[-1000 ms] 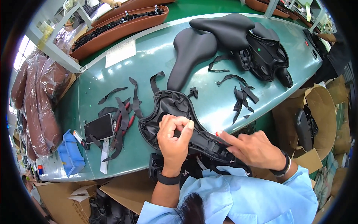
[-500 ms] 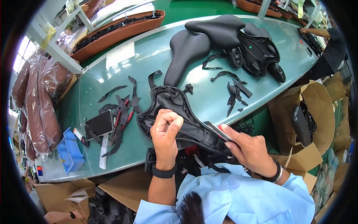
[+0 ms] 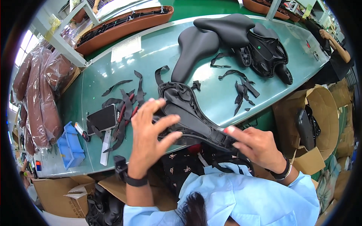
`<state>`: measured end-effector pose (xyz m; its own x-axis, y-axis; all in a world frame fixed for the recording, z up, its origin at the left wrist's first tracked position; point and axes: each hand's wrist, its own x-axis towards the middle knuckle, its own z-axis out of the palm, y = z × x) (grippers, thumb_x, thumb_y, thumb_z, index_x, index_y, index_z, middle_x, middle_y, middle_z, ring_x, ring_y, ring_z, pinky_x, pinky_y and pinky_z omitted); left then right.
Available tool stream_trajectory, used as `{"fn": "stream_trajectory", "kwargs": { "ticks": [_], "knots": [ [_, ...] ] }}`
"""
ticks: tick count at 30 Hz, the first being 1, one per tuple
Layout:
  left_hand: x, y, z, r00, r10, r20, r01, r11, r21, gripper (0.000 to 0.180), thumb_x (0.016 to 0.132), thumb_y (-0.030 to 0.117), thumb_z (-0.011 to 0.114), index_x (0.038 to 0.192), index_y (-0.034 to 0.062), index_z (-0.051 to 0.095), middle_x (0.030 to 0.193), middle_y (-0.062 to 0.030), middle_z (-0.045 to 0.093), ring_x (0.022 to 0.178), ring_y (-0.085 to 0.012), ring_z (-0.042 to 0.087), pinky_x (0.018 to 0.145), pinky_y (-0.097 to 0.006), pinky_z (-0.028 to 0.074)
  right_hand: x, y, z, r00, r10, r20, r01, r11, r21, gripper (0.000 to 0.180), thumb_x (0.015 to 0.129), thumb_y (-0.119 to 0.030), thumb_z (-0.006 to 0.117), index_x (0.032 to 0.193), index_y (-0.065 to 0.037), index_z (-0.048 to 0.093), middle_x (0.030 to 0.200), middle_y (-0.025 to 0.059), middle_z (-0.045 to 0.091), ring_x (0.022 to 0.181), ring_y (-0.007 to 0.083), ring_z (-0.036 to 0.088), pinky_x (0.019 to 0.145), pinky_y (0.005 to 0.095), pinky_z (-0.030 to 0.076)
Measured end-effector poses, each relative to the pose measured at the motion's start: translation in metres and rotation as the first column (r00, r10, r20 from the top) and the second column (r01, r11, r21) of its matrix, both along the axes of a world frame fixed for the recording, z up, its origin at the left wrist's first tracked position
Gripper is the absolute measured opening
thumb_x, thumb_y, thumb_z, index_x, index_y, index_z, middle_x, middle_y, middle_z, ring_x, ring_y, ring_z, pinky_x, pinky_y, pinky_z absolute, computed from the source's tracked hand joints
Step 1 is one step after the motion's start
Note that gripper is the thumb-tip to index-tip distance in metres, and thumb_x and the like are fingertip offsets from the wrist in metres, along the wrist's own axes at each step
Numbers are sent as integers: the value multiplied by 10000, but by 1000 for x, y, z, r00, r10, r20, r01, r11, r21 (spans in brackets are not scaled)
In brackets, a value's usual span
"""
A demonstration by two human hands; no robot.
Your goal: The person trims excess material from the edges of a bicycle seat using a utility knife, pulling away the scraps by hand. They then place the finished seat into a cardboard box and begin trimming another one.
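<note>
An upside-down black bicycle saddle (image 3: 194,119) lies at the table's near edge, its hollow underside and folded cover edge facing up. Its narrow nose points toward my right hand (image 3: 260,147), which is closed around a slim knife (image 3: 220,129). Only a short bit of the blade shows, touching or very near the saddle's rim; my fingers hide the rest. My left hand (image 3: 150,136) is spread over the saddle's wide left end, holding nothing, and covers part of its rim. Black trimmed strips (image 3: 139,86) lie beyond that end.
More black saddles (image 3: 196,49) are grouped at the far side. Left are a phone (image 3: 102,119), red-handled pliers (image 3: 122,107), a box cutter (image 3: 82,132) and a blue bin (image 3: 70,147). A cardboard box (image 3: 324,116) stands at right; another person's arm (image 3: 341,51) shows beyond.
My left hand has gone from closed over the saddle to spread fingers and moved left. The knife has turned, so less of it shows. At far right, the other person's arm has risen.
</note>
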<state>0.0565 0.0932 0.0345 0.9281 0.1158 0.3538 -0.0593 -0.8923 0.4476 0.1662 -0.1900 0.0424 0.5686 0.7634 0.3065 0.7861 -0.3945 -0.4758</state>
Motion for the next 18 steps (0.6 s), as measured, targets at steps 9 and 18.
{"fn": "stream_trajectory", "kwargs": {
  "ticks": [9, 18],
  "knots": [
    [4, 6, -37, 986, 117, -120, -141, 965, -221, 439, 778, 281, 771, 1190, 160, 683, 1387, -209, 441, 1259, -376, 371, 1075, -475, 321, 4, 25, 8, 917, 330, 223, -225, 892, -393, 675, 764, -86, 662, 1394, -270, 504, 693, 30, 438, 572, 180, 516, 489, 322, 400],
    [3, 9, -39, 989, 106, -108, -128, 967, -220, 403, 756, 254, 785, 1144, 165, 720, 1370, -201, 450, 1262, -379, 369, 1077, -469, 318, 20, 3, 46, 914, 400, 73, -257, 707, -659, 673, 832, -77, 582, 1430, -330, 406, 691, 81, 459, 561, 242, 529, 516, 371, 410]
  ]
}}
